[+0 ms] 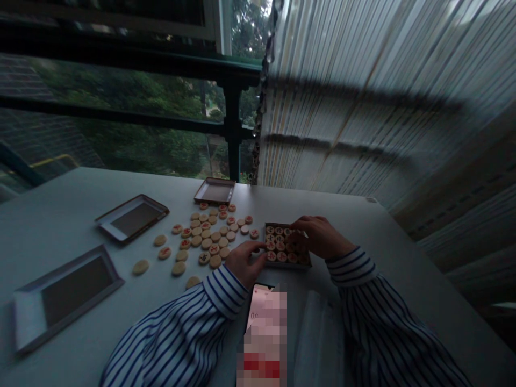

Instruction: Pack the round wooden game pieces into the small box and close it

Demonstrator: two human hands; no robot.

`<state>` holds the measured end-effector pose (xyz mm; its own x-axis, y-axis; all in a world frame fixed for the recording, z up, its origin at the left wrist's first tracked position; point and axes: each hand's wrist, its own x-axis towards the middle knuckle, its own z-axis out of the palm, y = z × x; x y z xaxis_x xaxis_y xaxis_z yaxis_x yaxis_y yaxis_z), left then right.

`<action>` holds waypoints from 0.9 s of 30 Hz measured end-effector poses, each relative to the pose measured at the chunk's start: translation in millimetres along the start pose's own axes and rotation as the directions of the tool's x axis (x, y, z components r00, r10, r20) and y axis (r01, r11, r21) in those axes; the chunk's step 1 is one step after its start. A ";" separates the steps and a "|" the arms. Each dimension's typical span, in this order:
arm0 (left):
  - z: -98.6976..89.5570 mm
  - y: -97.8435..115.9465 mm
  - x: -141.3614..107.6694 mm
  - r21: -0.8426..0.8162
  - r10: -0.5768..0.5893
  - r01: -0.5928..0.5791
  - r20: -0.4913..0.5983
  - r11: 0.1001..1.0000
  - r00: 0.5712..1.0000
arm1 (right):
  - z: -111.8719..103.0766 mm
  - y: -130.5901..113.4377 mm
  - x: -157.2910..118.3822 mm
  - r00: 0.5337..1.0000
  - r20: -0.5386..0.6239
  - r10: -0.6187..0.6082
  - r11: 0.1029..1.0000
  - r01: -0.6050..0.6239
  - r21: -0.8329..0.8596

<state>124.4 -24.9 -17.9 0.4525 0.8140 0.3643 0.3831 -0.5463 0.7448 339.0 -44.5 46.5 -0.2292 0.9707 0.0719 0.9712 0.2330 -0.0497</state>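
A small box [288, 265] holds rows of round Chinese chess pieces [281, 257], with black characters in the far rows and red in the near ones. My left hand [243, 263] is at the box's left edge, thumb and forefinger bent around that edge. Over the box's right side, my right hand [320, 236] curls downward and covers some pieces; what its fingertips grip, if anything, is hidden. Left of the box, many loose wooden pieces [206, 234] lie spread out, some showing red characters, most blank side up.
Three shallow trays or lids lie left and back: a large one [20, 322], a middle one [163, 210] and a small one [215, 201]. A phone [264, 317] and a clear plastic sheet [320, 338] lie in front on the white table [161, 333]. A curtain [342, 134] hangs behind.
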 end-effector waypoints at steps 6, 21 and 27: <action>-0.9 3.4 -0.5 -0.026 0.040 -0.040 -0.023 0.999 0.999 | -5.3 -5.0 -0.6 1.000 -0.027 0.001 1.000 -0.001 -0.002; -18.5 14.0 5.9 -0.119 0.022 -0.035 -0.113 0.992 0.993 | -24.5 -18.5 -6.3 0.968 -0.247 -0.045 0.997 0.058 0.047; -43.0 18.4 9.5 -0.239 -0.089 0.055 -0.134 0.970 0.987 | -36.8 -31.1 -11.9 0.912 -0.409 -0.037 0.992 0.083 0.095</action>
<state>101.1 -18.7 23.3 0.3043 0.8785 0.3684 0.2041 -0.4379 0.8756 313.9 -65.4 83.8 -0.2186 0.8524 0.4749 0.9383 0.3173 -0.1376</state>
